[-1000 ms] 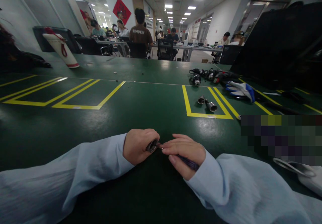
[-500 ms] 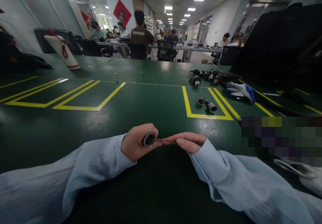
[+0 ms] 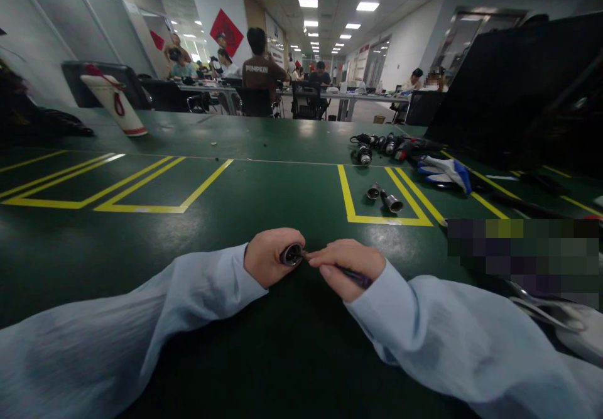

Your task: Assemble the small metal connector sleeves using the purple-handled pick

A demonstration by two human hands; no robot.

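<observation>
Left hand: grip clamped round a small metal fitting, low over the counter. Right hand: grip pinched on a thin tool, tip at the fitting's mouth. Judged mid-way. Two more fittings lie well apart.

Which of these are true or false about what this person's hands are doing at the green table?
1. The left hand holds a small round metal part. True.
2. The right hand is empty. False: it grips a thin dark tool, and the tool's tip meets the round metal part.
3. Two loose metal pieces lie inside a yellow-lined box on the table. True.
4. A blue and white glove covers the right hand. False: the glove lies on the table, off to the right, and both hands are bare.
</observation>
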